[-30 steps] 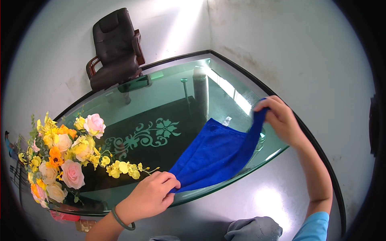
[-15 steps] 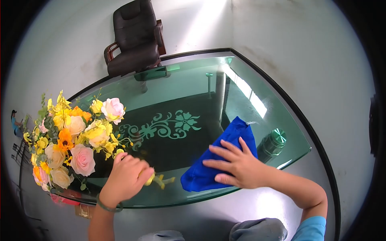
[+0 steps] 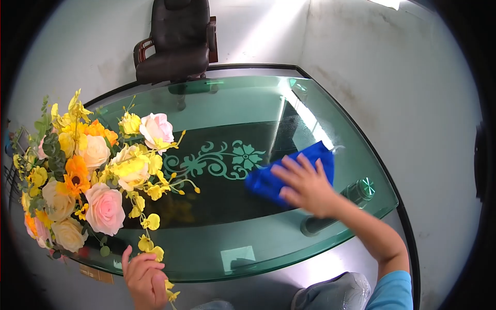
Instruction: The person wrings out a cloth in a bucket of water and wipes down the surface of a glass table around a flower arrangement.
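Observation:
My right hand [image 3: 308, 187] lies on a folded blue cloth [image 3: 321, 155], its fingers spread flat and pressing it to the glass tabletop [image 3: 196, 248]. The hand looks slightly blurred by motion. At the front left edge, my left hand [image 3: 145, 279] is loosely curled with its fingers apart. A trailing spray of yellow flowers [image 3: 151, 222] hangs beside and partly behind it. This spray belongs to a large bouquet [image 3: 106, 204] of pink, cream, orange and yellow flowers on the left of the table.
A dark cylinder with a shiny metal cap [image 3: 366, 189] stands at the right under the glass. A brown leather office chair [image 3: 178, 46] is beyond the far edge. Below the bouquet shows a cardboard box [image 3: 98, 274]. My knees [image 3: 330, 292] are at the near side.
My right hand and the cloth have moved farther up the glass. My left hand has dropped lower and loosened from the yellow spray, which hangs straighter. The view has shifted.

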A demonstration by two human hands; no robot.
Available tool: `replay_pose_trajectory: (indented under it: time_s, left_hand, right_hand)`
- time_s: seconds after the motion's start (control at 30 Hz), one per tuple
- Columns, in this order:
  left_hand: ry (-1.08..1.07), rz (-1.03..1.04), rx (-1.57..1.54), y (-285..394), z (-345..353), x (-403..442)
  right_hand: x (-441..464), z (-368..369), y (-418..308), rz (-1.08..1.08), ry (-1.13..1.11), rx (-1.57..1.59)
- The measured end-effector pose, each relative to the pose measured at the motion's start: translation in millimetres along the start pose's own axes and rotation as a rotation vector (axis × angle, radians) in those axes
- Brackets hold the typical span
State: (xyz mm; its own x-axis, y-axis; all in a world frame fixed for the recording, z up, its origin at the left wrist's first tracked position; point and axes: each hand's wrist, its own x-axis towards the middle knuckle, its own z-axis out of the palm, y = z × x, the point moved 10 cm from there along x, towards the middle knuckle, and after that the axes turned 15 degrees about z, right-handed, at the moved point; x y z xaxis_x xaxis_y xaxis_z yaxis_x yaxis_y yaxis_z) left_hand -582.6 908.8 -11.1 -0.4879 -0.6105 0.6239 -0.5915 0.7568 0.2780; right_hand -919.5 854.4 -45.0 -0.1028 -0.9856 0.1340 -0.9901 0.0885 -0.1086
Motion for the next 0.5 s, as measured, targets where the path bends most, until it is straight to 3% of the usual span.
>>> replay_pose_trajectory:
  time_s: [0.1, 0.2, 0.33, 0.4, 0.47, 0.5]
  left_hand:
    - [0.036, -0.016, -0.054, -11.5, -8.9, -1.9]
    - [0.047, 0.015, -0.081, -20.5, -14.9, -0.3]
    - [0.083, 0.012, -0.193, -30.6, -13.2, -7.4]
    - [0.111, 0.048, -0.227, -31.5, -16.8, -8.2]
    - [0.009, 0.164, -0.279, -23.6, -18.8, -3.2]
    - [0.072, 0.142, -0.251, -22.8, -21.9, 4.9]
  right_hand:
    - [-60.2, -1.3, -81.5, -0.269, -0.132, 0.041]
    - [-60.1, -1.4, -84.7, -0.318, -0.229, 0.035]
    - [22.3, -7.6, 16.9, 0.127, -0.021, -0.12]
    - [47.9, 2.5, 50.9, 0.376, -0.048, -0.063]
    - [56.4, 11.2, 44.9, 0.449, -0.033, -0.043]
    - [52.9, 13.6, 21.9, 0.399, -0.047, -0.037]
